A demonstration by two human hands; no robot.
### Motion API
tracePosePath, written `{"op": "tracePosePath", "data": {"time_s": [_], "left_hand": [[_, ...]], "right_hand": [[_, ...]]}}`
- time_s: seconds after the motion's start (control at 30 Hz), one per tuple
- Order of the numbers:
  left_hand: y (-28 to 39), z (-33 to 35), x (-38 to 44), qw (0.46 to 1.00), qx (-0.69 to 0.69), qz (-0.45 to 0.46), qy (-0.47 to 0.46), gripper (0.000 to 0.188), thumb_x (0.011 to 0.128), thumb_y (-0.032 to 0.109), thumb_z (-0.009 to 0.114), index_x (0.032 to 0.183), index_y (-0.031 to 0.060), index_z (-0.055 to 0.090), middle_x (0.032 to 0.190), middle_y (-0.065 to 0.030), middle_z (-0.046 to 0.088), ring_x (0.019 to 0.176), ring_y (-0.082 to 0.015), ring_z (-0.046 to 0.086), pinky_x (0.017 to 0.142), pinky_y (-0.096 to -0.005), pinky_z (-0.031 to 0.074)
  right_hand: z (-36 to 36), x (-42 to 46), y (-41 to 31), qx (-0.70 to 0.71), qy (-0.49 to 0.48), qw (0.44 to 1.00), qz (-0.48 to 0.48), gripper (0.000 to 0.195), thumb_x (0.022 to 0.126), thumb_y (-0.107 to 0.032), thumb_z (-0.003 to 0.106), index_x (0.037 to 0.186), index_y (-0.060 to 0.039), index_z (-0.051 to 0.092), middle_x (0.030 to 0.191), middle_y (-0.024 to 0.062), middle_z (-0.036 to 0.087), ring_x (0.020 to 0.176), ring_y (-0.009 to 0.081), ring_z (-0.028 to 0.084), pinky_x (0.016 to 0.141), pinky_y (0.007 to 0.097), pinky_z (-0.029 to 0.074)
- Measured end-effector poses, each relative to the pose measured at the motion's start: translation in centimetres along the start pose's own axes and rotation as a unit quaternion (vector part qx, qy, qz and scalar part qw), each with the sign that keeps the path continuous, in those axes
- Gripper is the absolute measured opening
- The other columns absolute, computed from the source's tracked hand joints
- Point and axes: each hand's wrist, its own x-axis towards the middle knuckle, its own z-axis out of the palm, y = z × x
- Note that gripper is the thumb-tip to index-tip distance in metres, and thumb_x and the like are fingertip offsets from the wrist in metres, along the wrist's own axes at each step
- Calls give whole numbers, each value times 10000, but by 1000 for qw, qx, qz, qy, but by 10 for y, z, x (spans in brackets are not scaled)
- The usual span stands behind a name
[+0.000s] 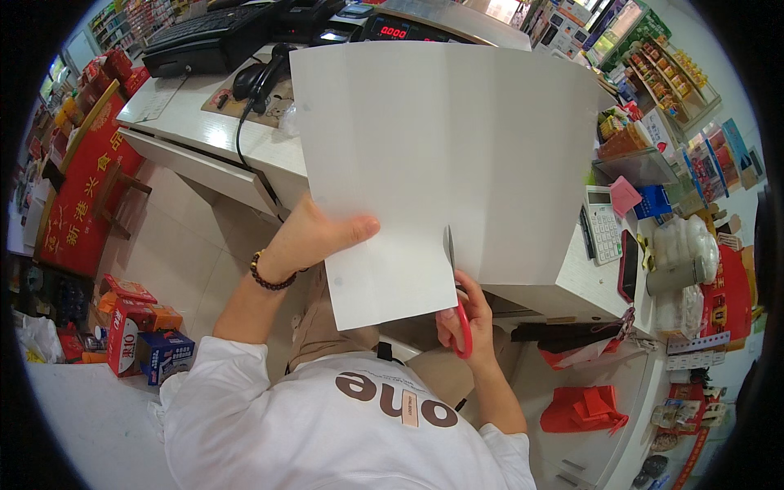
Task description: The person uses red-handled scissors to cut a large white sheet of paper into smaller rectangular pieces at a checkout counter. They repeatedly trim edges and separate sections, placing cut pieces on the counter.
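Note:
A large white sheet of paper or thin card (404, 141), with soft vertical creases, spans the middle of the view. On its left edge my left hand (324, 233) grips it, the thumb on top and the fingers hidden beneath. My right hand (468, 318) holds scissors with red handles (463, 334) at the sheet's lower edge. Their blade (451, 248) lies along a cut that runs up into the sheet. The part left of the cut hangs lower than the part on the right.
Behind the sheet is a white counter (275, 153) with a barcode scanner (263, 79), a black keyboard (202, 30) and a scale display (395, 30). At right lie a calculator (603, 229) and a phone (628, 266). An open drawer (196, 168) juts out at left.

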Motion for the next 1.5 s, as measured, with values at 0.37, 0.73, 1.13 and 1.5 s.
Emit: {"op": "tracePosePath", "data": {"time_s": [0.37,0.73,1.13,1.5], "left_hand": [[2,7,-3,999,-37,-1,11,370,782,159,695,1078,-2,542,939,-32,590,844,-102,540,734,-263,470],[-4,10,-5,1000,-20,-7,-2,348,782,146,690,1064,-1,547,933,-34,594,840,-100,541,733,-263,471],[-1,15,-8,1000,11,-12,9,366,790,152,685,1083,-9,536,954,-54,602,854,-119,552,749,-278,477],[-2,15,-9,999,-29,-4,15,354,786,134,686,1076,-8,542,967,-40,597,871,-107,540,765,-271,468]], "right_hand": [[-6,2,7,1,-5,1000,-14,492,861,-86,595,1302,-50,380,818,86,571,444,65,429,366,193,322],[-4,3,1,16,15,999,32,533,827,-61,614,1305,-40,380,782,65,551,450,77,442,370,208,322],[-5,3,-5,-2,4,997,73,524,830,-29,591,1311,-60,385,720,51,552,460,77,466,385,206,364],[-11,4,2,21,-18,999,39,535,810,20,578,1307,-56,394,864,53,583,495,46,453,402,183,358]]}}
